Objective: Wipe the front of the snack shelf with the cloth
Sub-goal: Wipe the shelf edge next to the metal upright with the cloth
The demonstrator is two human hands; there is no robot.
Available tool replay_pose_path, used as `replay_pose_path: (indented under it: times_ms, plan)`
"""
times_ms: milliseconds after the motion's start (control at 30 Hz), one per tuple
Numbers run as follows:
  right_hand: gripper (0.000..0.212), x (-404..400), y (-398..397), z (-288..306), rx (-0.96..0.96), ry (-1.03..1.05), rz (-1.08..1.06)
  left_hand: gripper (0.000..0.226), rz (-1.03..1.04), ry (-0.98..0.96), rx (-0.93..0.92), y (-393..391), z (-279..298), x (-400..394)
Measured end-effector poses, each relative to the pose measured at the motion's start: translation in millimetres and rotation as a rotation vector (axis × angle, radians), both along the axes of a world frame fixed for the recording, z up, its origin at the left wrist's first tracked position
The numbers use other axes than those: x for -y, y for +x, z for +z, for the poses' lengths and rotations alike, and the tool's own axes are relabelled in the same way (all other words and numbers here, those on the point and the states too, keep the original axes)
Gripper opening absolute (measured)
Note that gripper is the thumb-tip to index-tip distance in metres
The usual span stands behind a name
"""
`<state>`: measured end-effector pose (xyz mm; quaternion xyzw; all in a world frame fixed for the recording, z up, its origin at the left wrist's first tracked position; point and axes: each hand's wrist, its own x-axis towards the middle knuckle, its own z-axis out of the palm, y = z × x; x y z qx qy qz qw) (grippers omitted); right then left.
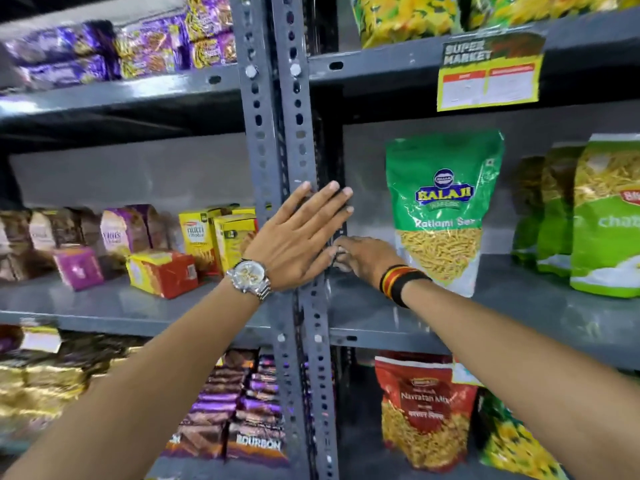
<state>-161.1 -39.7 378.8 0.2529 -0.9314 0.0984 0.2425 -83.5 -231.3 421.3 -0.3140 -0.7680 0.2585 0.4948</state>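
The snack shelf is a grey metal rack with two slotted uprights (268, 133) at the centre and a middle shelf board (450, 327). My left hand (298, 244), wearing a metal watch, lies flat with fingers spread against the uprights at middle-shelf height. My right hand (369, 258), with a striped wristband, reaches onto the middle shelf just right of the uprights, touching my left hand's edge. Its fingers curl toward the upright and are partly hidden. A small pale patch shows at its fingertips; I cannot tell whether it is a cloth.
A green Balaji bag (443, 209) stands just right of my right hand, with more green bags (602, 220) beyond. Yellow and red boxes (204, 247) sit left of the uprights. A yellow price tag (488, 74) hangs from the upper shelf. Red snack bags (422, 410) fill the shelf below.
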Motion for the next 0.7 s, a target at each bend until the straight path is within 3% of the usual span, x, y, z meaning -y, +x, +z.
replay_pose_path:
  times_ms: [267, 433, 567, 700]
  plan:
    - [0.014, 19.0, -83.6, 1.3, 0.062, -0.099, -0.228, 0.065, -0.06, 0.032, -0.024, -6.6, -3.7, 1.0]
    - [0.045, 23.0, -114.7, -14.1, 0.348, -0.134, -0.346, 0.066, -0.082, 0.048, -0.047, -9.5, -5.7, 2.3]
    - [0.063, 26.3, -112.4, -16.0, 0.442, -0.04, -0.299, 0.065, -0.088, 0.046, -0.054, -9.9, -5.3, 2.5]
    - [0.046, 27.2, -78.3, -14.7, 0.456, 0.061, -0.096, 0.065, -0.078, 0.052, -0.048, -8.1, -5.6, 3.0]
